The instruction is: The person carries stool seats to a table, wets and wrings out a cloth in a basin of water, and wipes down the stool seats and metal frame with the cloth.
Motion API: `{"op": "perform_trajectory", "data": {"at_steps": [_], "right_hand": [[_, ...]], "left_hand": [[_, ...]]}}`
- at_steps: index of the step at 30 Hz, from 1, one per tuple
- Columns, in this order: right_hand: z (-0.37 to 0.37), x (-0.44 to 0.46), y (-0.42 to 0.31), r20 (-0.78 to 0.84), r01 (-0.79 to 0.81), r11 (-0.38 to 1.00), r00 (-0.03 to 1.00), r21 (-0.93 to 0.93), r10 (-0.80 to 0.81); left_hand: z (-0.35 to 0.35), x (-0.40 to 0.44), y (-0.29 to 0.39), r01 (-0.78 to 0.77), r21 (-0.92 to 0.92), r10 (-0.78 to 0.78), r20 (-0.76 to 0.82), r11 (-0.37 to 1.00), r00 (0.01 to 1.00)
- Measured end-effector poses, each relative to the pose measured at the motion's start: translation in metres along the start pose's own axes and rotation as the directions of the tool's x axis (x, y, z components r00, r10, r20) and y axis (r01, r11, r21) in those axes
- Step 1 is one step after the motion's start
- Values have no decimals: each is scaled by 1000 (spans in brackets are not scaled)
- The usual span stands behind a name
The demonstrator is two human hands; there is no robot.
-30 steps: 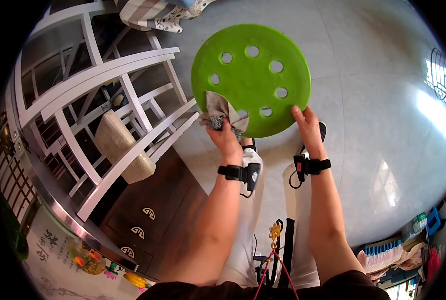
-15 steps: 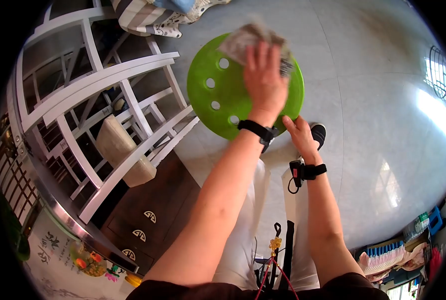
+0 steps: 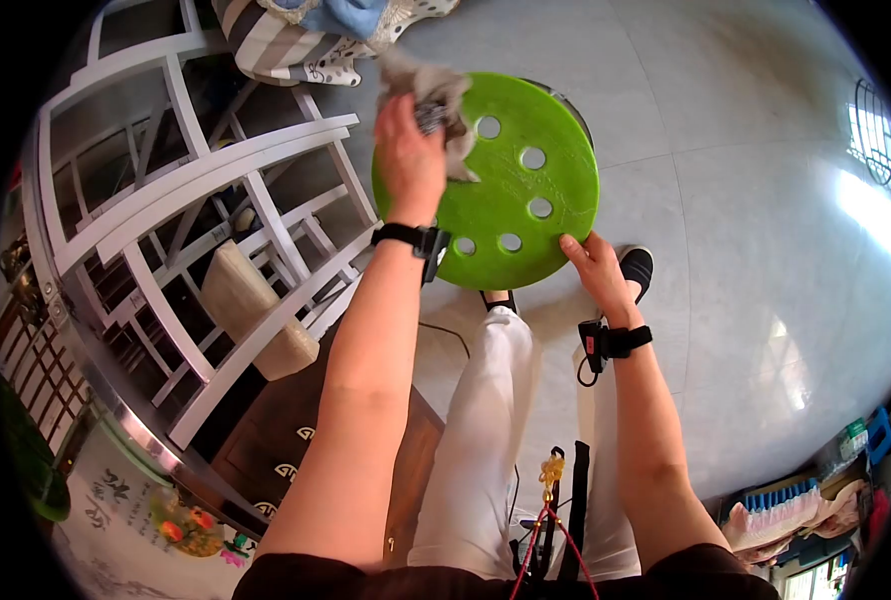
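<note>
Left hand (image 3: 411,165): fingers closed over the grey cloth (image 3: 453,100), at the green disc's (image 3: 481,212) far left
Right hand (image 3: 601,272): fingers clamped on its near right rim
Disc: above the floor (image 3: 756,210), right of the white frame (image 3: 211,159)
Surface: streaked, perhaps damp; wiped and unwiped shares unclear

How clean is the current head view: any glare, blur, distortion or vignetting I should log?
Head view: harsh glare on the floor at right, with paler reflections below it; motion blur on the cloth's upper edge, while the green disc looks fairly sharp; fisheye bending of the white chair frames at left; black vignetting in the corners.
</note>
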State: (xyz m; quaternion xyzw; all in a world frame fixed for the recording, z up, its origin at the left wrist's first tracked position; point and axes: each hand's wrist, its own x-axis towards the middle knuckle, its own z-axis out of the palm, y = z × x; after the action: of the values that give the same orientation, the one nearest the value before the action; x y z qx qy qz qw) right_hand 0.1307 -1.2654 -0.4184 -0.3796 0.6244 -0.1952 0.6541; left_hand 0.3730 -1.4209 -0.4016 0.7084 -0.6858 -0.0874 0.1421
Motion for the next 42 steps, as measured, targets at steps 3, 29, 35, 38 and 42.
{"op": "perform_trajectory", "data": {"at_steps": [3, 29, 35, 38, 42], "right_hand": [[7, 1, 10, -75, 78, 993, 995, 84, -72], [-54, -16, -21, -268, -69, 896, 941, 440, 205], [-68, -13, -33, -372, 82, 909, 925, 409, 84], [-59, -12, -23, -233, -45, 898, 959, 438, 162], [-38, -5, -4, -146, -225, 889, 942, 399, 303]], "left_hand": [[-5, -27, -41, 308, -70, -308, 6, 949, 951], [-65, -59, 100, -58, -475, 176, 209, 878, 962], [-9, -125, 102, -248, -331, 347, 285, 911, 893], [1, -146, 95, -232, -297, 332, 352, 926, 875], [-4, -158, 96, -230, -296, 326, 335, 927, 884]]}}
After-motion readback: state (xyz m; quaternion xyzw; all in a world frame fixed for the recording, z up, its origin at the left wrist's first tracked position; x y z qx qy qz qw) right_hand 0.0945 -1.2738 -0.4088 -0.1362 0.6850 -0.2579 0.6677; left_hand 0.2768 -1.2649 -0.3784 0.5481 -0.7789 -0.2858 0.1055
